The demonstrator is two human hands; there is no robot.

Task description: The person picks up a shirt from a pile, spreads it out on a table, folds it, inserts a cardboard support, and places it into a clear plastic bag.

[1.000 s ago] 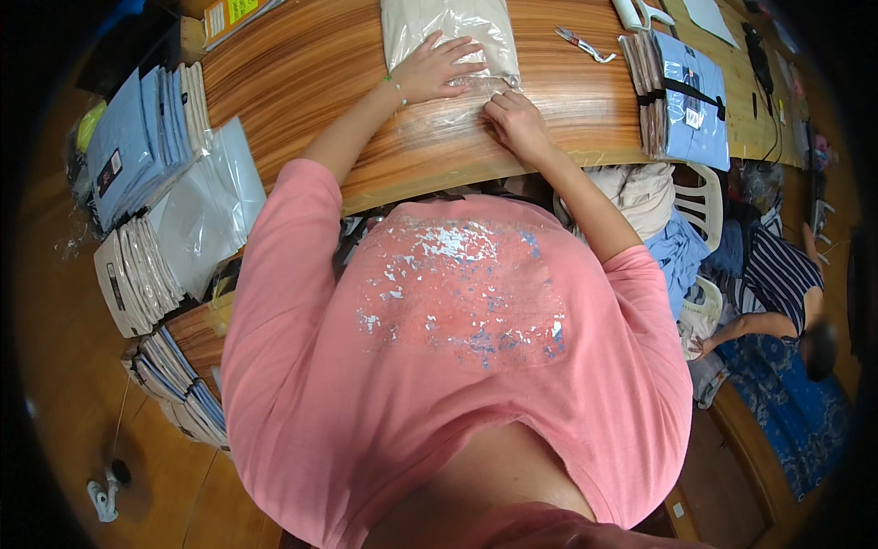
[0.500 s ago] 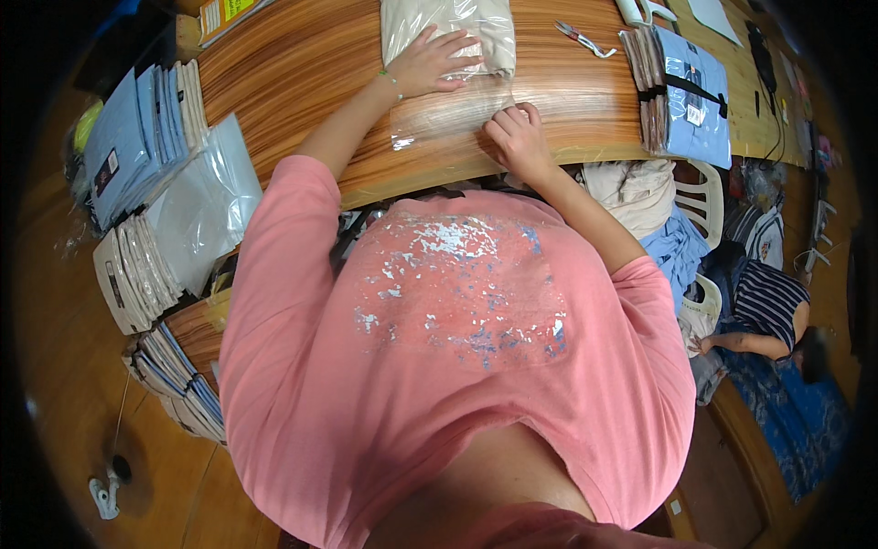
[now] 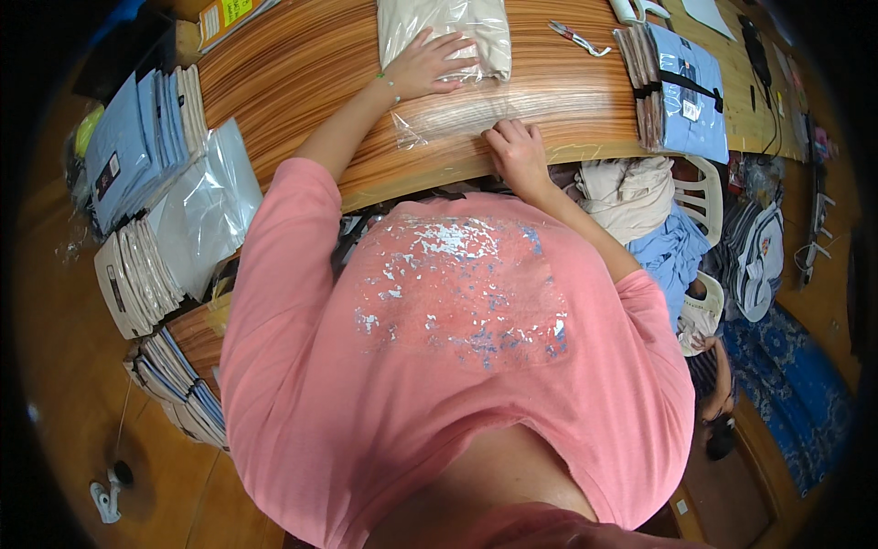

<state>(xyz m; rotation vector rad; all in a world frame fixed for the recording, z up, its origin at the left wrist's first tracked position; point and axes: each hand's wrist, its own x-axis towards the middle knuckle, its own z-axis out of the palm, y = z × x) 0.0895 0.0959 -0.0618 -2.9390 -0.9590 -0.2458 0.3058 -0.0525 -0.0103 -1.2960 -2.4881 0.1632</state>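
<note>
A folded cream garment in a clear plastic bag lies at the far middle of the table. My left hand rests flat on its near left part, fingers spread and open. From the bag's near edge, a clear plastic flap stretches toward me over the wood, creased at its left corner. My right hand is closed beside the flap's near right side, close to the table's front edge. Its fingers are curled together, and whatever they pinch is too thin or hidden to make out.
Small scissors lie right of the bag. Beyond them stands a strapped stack of bagged blue garments. More bagged stacks and clear plastic bags are at left. Loose clothes pile on a chair at right, near another person.
My right hand has drawn back toward me, off the flap's right side. The flap's left corner has creased up. My left hand stays put. At right, the other person has moved nearer the bottom.
</note>
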